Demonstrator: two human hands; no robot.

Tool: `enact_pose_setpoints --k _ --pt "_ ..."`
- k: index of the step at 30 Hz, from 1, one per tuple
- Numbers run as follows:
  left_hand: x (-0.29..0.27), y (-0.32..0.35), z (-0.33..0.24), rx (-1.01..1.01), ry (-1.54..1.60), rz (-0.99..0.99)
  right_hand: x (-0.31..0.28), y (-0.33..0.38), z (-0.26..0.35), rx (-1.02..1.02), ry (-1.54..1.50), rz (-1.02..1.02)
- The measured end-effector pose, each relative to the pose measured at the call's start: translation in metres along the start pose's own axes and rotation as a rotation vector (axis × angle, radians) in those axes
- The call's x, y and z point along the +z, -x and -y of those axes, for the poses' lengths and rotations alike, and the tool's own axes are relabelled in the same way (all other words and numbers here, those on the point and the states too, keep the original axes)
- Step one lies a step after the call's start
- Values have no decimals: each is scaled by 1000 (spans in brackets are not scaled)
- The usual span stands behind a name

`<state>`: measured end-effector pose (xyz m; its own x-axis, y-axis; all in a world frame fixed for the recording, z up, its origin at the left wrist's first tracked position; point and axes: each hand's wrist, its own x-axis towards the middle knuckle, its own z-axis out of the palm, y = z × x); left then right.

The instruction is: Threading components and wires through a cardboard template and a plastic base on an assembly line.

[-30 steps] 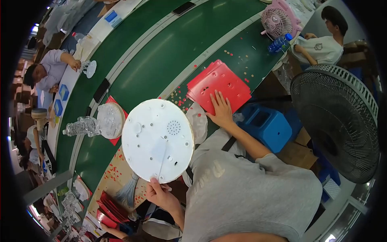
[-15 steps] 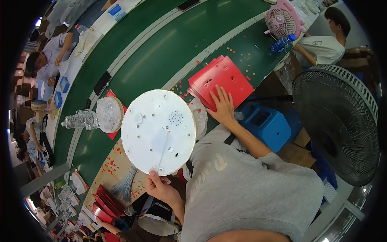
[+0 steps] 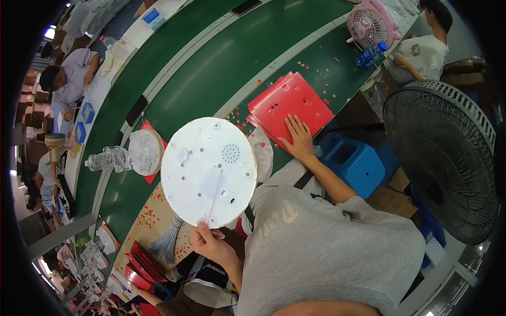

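Note:
My left hand (image 3: 215, 246) pinches the lower rim of a white round base plate (image 3: 211, 171), tilted up above the table edge. The plate has small screw holes, a cluster of perforations like a speaker grille, and a small slot. On a stack of red square sheets (image 3: 295, 102) with punched holes, my right hand (image 3: 299, 138) lies flat, fingers extended. Partly behind the plate's right side is a crumpled clear plastic bag (image 3: 262, 152). Left of the plate, a clear figure-shaped piece on a round base (image 3: 145, 151) lies over another red sheet.
Red dots litter the green bench (image 3: 179, 97). A grey brush (image 3: 167, 242) and a bundle of red sheets (image 3: 143, 263) lie lower left. At right are a blue stool (image 3: 350, 166), a large black fan (image 3: 440, 160), a pink fan (image 3: 371, 23) and a bottle (image 3: 370, 54). Other people sit nearby.
My right hand has slid slightly to the right and nearer over the top red sheet. My left hand still holds the plate in nearly the same position; the view has shifted a little.

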<state>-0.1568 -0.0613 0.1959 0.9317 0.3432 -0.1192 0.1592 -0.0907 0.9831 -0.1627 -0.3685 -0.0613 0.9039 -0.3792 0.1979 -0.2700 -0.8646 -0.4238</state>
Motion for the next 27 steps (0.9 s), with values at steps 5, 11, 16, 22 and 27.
enact_pose_setpoints --k 5,11,16,22,27 --pt "2 3 -2 -15 4 -1 -3 -6 -4 -96 106 52" --pt "-2 3 1 -9 5 20 -20 -23 10 -47 139 252" --pt "-3 3 1 -9 15 33 -8 -20 10 -55 161 173" --pt "-4 3 1 2 17 50 -3 -35 33 30 275 229" --pt "-5 2 0 6 5 81 -18 -55 56 102 320 345"
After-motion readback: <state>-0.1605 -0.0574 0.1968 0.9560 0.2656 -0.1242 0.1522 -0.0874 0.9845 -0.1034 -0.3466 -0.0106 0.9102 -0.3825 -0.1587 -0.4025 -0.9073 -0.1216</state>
